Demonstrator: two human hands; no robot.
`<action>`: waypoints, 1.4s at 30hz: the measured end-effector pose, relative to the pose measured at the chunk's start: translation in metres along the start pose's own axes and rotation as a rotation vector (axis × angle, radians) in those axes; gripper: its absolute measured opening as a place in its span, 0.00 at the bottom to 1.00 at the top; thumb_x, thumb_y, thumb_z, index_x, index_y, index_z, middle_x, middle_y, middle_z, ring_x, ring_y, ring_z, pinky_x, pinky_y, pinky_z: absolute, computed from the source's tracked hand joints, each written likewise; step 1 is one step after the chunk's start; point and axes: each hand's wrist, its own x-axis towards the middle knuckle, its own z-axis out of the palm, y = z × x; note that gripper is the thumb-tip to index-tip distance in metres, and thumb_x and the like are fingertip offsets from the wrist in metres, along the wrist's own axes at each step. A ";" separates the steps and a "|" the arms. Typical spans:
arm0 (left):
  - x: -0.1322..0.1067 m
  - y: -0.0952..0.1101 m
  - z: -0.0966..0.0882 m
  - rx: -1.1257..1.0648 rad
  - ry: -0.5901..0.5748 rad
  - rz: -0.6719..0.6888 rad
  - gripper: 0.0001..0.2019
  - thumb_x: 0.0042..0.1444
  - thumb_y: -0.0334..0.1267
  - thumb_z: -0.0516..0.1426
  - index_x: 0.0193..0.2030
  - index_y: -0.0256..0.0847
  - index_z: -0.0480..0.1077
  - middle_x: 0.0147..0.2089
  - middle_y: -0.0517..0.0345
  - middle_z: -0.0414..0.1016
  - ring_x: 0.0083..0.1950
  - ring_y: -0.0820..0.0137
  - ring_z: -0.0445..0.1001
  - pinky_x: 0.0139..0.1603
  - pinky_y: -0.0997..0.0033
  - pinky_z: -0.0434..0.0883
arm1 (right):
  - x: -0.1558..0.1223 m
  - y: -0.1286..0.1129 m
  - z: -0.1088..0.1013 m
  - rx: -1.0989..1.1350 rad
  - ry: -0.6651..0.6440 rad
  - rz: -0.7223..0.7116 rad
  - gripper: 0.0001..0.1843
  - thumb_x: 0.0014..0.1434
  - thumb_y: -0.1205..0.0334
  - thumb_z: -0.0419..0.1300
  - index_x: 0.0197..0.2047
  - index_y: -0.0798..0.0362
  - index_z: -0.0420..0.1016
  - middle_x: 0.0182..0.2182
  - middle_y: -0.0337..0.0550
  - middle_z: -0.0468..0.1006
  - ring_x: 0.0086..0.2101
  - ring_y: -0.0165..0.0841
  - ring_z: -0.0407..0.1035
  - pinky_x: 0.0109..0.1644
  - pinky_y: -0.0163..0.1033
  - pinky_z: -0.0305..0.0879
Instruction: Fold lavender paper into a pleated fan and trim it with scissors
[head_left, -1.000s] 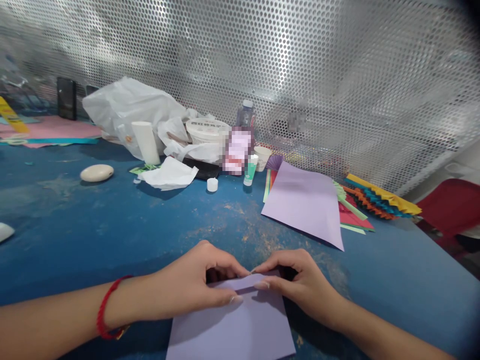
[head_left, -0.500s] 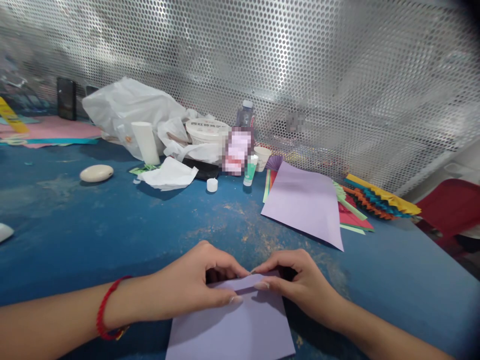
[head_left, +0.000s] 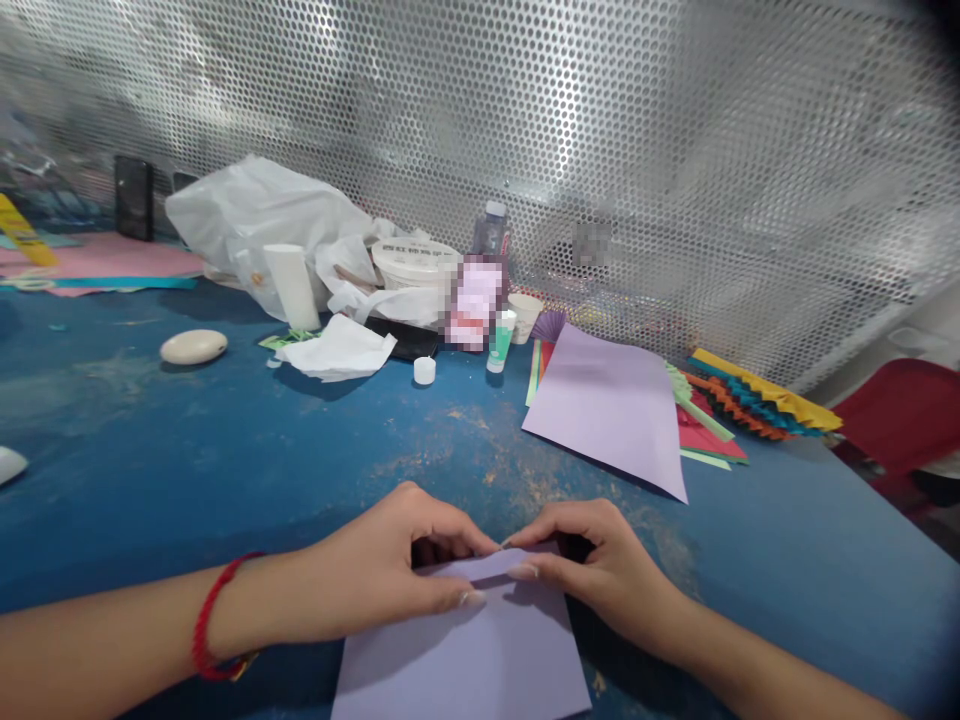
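A lilac paper sheet [head_left: 465, 655] lies on the blue table [head_left: 187, 450] right in front of me. My left hand [head_left: 382, 575] and my right hand [head_left: 592, 565] both pinch its far edge, which is folded over into a narrow strip. Thumbs press on top of the fold and the fingertips of the two hands nearly meet in the middle. A red thread bracelet [head_left: 214, 625] circles my left wrist.
Beyond lie a second lilac sheet [head_left: 611, 405] on coloured papers, pleated paper fans [head_left: 757, 400], a green glue tube [head_left: 499, 342], a small white cap [head_left: 424, 369], a white tub [head_left: 409, 262], a plastic bag [head_left: 262, 220], tissue [head_left: 337, 350] and an oval stone [head_left: 193, 346]. Perforated metal screen [head_left: 675, 150] behind.
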 end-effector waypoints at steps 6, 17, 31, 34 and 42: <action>0.000 0.001 -0.001 0.051 0.017 0.018 0.14 0.60 0.45 0.64 0.51 0.45 0.81 0.32 0.60 0.79 0.27 0.77 0.63 0.26 0.81 0.58 | 0.000 -0.004 0.000 0.002 -0.012 0.027 0.07 0.60 0.55 0.71 0.39 0.47 0.86 0.33 0.40 0.86 0.32 0.30 0.76 0.35 0.33 0.67; -0.003 0.004 -0.001 0.209 0.066 0.133 0.19 0.71 0.50 0.53 0.48 0.41 0.81 0.32 0.59 0.78 0.29 0.77 0.67 0.30 0.80 0.61 | 0.000 -0.006 -0.001 -0.062 0.044 -0.019 0.19 0.68 0.51 0.60 0.30 0.51 0.83 0.23 0.37 0.77 0.25 0.27 0.67 0.29 0.33 0.58; -0.001 0.002 -0.002 0.211 0.135 0.150 0.18 0.72 0.47 0.50 0.56 0.46 0.77 0.48 0.59 0.83 0.45 0.69 0.78 0.45 0.74 0.68 | -0.001 -0.006 -0.002 -0.057 0.197 0.019 0.17 0.67 0.49 0.59 0.34 0.48 0.84 0.27 0.39 0.82 0.28 0.30 0.71 0.32 0.33 0.64; -0.001 0.002 -0.001 0.228 0.161 0.092 0.20 0.71 0.52 0.50 0.57 0.46 0.76 0.39 0.60 0.81 0.35 0.72 0.73 0.35 0.75 0.64 | 0.000 -0.005 -0.002 -0.043 0.221 0.007 0.13 0.66 0.50 0.61 0.37 0.46 0.85 0.29 0.38 0.82 0.29 0.31 0.71 0.32 0.33 0.64; -0.001 -0.003 0.000 0.174 0.237 0.130 0.19 0.70 0.52 0.51 0.61 0.50 0.72 0.42 0.59 0.76 0.35 0.72 0.70 0.34 0.75 0.63 | 0.002 -0.003 -0.003 -0.058 0.277 0.006 0.10 0.65 0.54 0.62 0.46 0.42 0.84 0.41 0.39 0.84 0.39 0.34 0.75 0.40 0.36 0.68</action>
